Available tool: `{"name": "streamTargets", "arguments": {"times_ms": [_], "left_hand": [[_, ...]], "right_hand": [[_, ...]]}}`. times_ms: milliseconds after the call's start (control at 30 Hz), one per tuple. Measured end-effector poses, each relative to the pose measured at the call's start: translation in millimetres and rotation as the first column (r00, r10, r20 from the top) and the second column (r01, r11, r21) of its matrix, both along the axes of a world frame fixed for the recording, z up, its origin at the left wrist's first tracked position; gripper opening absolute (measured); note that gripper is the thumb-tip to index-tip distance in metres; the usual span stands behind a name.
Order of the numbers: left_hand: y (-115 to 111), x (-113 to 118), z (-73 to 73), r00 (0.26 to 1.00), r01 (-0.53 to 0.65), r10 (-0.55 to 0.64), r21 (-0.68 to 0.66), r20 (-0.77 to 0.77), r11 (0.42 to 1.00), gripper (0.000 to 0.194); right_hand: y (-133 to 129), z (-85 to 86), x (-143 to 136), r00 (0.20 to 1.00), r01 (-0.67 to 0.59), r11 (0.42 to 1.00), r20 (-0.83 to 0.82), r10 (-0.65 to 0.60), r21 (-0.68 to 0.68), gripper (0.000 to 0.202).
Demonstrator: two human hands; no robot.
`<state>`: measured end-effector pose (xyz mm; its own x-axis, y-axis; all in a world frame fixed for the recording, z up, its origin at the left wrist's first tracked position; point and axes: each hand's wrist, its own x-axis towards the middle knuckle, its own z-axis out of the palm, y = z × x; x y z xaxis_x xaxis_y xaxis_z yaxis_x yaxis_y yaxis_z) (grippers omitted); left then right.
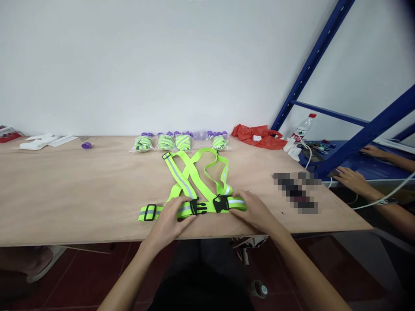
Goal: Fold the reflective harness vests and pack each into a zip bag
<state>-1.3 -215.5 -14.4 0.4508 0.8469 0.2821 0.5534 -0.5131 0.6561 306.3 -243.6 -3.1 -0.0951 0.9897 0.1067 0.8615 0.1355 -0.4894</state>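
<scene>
A neon-green reflective vest (191, 172) made of elastic straps lies spread on the wooden table in front of me. My left hand (170, 216) grips its waist strap just behind the black pronged buckle half (198, 207). Opposite it, my right hand (251, 209) pinches the strap beside the black socket half (221, 204). The two buckle halves face each other with a small gap and are not joined. A black slider (149, 212) sits on the strap end left of my left hand. Parts of the strap are hidden under my fingers.
Several bagged green vests (166, 141) with purple pieces line the wall side. A red plastic bag (259, 136) and a bottle (304, 128) stand back right, near a blue metal frame (311, 65). White papers (42, 141) lie back left. Another person's hands (353, 180) are at far right.
</scene>
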Motion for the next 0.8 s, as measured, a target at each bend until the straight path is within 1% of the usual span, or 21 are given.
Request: {"name": "streamTargets", "arguments": {"times_ms": [133, 267, 367, 467, 533, 633, 700, 800], "left_hand": [[1.7, 8.0, 1.4, 0.999, 0.0, 0.001, -0.012, 0.044, 1.0, 0.039], [4.5, 12.5, -0.7, 0.998, 0.001, 0.0, -0.001, 0.066, 1.0, 0.038], [7.0, 12.4, -4.6, 0.998, -0.01, 0.009, 0.014, 0.066, 1.0, 0.037], [8.3, 12.0, -7.6, 0.999, -0.016, 0.014, 0.046, 0.048, 0.999, 0.037], [8.1, 12.1, -7.8, 0.999, -0.008, 0.006, 0.059, 0.035, 0.998, 0.037], [7.6, 12.1, -6.7, 1.0, 0.003, -0.005, 0.055, 0.025, 0.998, 0.038], [7.8, 11.6, -6.5, 1.0, 0.001, -0.002, 0.058, 0.026, 0.998, 0.038], [8.3, 10.8, -7.2, 1.0, 0.005, -0.007, 0.072, 0.025, 0.997, 0.036]], "right_hand": [[1.5, -0.1, -0.1, 0.999, -0.02, 1.0, -0.051, 0.02, -0.002, 0.032], [2.7, 2.2, 0.6, 0.985, -0.057, 0.998, -0.167, 0.052, -0.023, 0.031], [2.0, 1.4, 2.3, 0.972, -0.023, 1.0, -0.233, 0.025, 0.012, 0.034], [0.7, -0.5, 2.6, 0.976, -0.023, 0.995, -0.214, 0.043, 0.098, 0.036], [0.2, -1.0, 1.2, 0.979, -0.075, 0.985, -0.174, 0.101, 0.153, 0.037], [-0.5, -0.4, -2.6, 0.978, -0.144, 0.97, -0.123, 0.171, 0.197, 0.034], [-1.8, 0.4, -5.5, 0.978, -0.159, 0.963, -0.099, 0.184, 0.216, 0.031], [-4.9, 0.9, -9.4, 0.984, -0.149, 0.96, -0.064, 0.169, 0.236, 0.029]]}}
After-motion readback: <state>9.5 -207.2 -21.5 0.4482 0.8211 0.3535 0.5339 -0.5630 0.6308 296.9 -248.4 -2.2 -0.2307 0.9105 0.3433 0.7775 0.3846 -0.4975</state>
